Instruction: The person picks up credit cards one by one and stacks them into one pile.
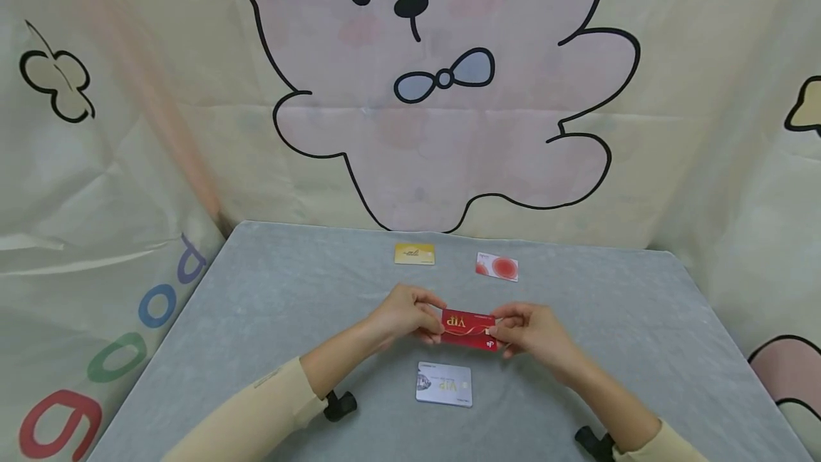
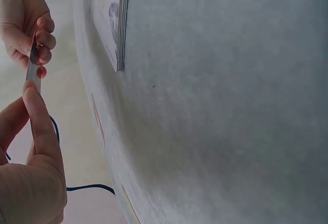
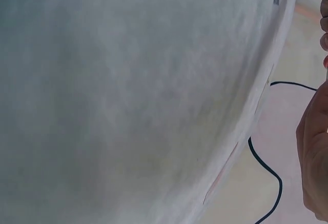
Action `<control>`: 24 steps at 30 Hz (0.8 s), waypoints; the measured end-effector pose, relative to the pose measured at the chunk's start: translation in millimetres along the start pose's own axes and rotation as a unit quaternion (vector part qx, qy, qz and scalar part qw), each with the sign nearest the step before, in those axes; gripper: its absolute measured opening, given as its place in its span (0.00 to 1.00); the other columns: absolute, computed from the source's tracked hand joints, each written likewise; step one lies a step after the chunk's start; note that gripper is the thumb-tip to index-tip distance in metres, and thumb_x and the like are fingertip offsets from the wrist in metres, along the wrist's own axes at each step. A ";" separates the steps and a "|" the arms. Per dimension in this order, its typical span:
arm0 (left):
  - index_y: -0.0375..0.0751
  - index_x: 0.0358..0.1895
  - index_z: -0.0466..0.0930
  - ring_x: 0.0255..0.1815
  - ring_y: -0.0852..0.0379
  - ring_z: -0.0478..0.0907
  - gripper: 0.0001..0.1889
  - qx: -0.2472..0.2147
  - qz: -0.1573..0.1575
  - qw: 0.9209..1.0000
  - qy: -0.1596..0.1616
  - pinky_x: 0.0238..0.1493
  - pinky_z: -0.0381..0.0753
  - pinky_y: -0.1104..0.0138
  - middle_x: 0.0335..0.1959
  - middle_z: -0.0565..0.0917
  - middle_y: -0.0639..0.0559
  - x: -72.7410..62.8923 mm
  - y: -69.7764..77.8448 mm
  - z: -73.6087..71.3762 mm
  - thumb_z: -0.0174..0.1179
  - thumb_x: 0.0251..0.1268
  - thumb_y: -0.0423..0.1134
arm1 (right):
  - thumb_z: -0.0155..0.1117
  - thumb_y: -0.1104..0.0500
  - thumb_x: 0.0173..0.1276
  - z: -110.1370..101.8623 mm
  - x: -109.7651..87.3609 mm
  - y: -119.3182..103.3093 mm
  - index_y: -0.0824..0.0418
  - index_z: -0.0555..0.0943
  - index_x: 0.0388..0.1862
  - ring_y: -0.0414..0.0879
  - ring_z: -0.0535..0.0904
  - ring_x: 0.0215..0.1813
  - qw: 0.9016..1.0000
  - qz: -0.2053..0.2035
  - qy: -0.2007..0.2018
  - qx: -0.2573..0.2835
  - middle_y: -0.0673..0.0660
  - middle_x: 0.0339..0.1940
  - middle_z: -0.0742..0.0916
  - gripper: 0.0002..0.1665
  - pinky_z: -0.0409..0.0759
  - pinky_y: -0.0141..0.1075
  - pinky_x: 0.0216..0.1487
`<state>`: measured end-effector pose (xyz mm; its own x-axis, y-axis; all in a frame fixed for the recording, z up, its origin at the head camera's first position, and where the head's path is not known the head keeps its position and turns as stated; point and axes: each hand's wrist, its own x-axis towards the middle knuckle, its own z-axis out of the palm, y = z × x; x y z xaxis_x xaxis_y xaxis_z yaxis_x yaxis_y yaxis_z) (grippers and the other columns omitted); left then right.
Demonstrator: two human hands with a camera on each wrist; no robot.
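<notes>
The left hand [image 1: 410, 314] and the right hand [image 1: 534, 334] pinch the red card [image 1: 468, 330] by its 2 short ends, raised above the middle of the grey table [image 1: 295, 284]. On the person's side of it lies a stack of silver cards [image 1: 444, 384]. Near the table's far edge lie 2 more: a yellow card [image 1: 414, 254] toward the far-left corner, a red-and-white card [image 1: 497, 267] toward the far-right.

head view was bright, light looked diffuse, soft shadows fell on gray cloth [image 1: 288, 291] at lower center, fine print on red card [image 1: 468, 331] was blurred, wrist views came out dimmer, right one darkened toward upper left
</notes>
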<state>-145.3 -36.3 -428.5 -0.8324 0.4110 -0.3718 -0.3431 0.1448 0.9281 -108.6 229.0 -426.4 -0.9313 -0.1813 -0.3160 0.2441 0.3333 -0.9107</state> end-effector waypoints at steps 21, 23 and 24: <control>0.27 0.55 0.83 0.24 0.55 0.86 0.18 -0.007 -0.012 1.000 -0.012 0.30 0.88 0.64 0.30 0.88 0.41 -24.8 -21.3 -9.1 0.69 0.62 0.23 | 0.76 0.60 0.68 20.7 -4.8 9.9 0.76 0.80 0.58 0.49 0.86 0.30 0.998 -0.002 -0.057 -0.014 0.58 0.33 0.89 0.26 0.89 0.41 0.34; 0.27 0.55 0.83 0.24 0.55 0.86 0.18 -0.004 -0.014 1.000 -0.013 0.30 0.88 0.64 0.30 0.88 0.41 -26.6 -22.8 -10.0 0.70 0.61 0.22 | 0.76 0.60 0.68 22.7 -5.2 9.0 0.76 0.81 0.57 0.49 0.86 0.30 0.998 -0.005 -0.062 -0.014 0.58 0.33 0.89 0.26 0.89 0.41 0.34; 0.27 0.54 0.83 0.24 0.55 0.86 0.18 -0.002 -0.016 1.000 -0.014 0.30 0.88 0.64 0.30 0.88 0.41 -27.4 -23.3 -10.5 0.70 0.61 0.22 | 0.76 0.61 0.68 23.7 -5.4 8.6 0.76 0.81 0.57 0.48 0.86 0.29 0.998 -0.005 -0.065 -0.014 0.58 0.33 0.89 0.25 0.89 0.40 0.34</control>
<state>-119.1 -60.3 -440.1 -0.8088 0.4308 -0.4003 -0.3712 0.1538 0.9157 -95.1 210.9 -438.8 -0.8903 -0.3025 -0.3405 0.2254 0.3571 -0.9065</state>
